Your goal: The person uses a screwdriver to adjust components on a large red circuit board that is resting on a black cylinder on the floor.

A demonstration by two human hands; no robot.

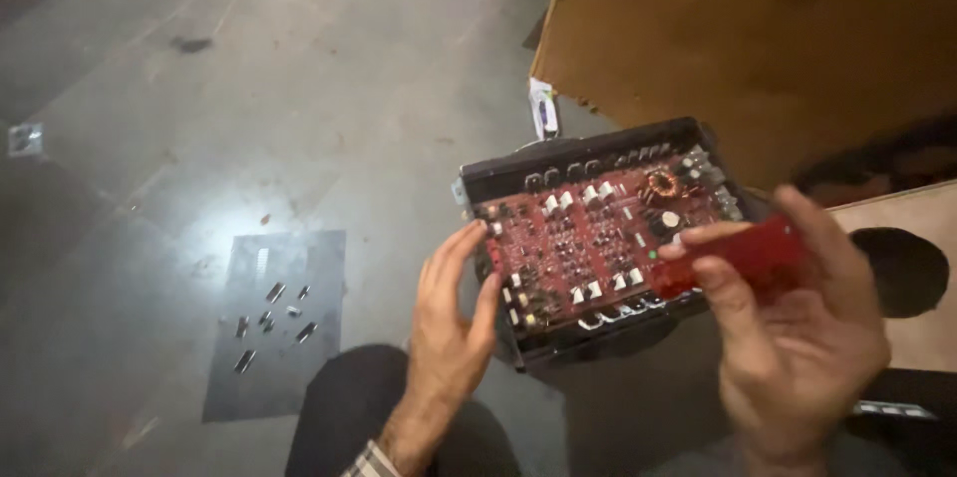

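An opened electronic unit (598,238) with a black case and a red circuit board full of small parts lies tilted in front of me. My left hand (449,327) rests against its left edge, fingers touching the board's side. My right hand (797,337) holds a small red circuit board (743,256) over the unit's right end, pinched between thumb and fingers.
A dark flat metal plate (279,327) lies on the grey floor (299,88) at left with several loose screws (269,322) on it. A large brown cardboard sheet (758,38) stands behind. A small white object (543,110) lies by the cardboard. My dark trouser knee (349,407) is below.
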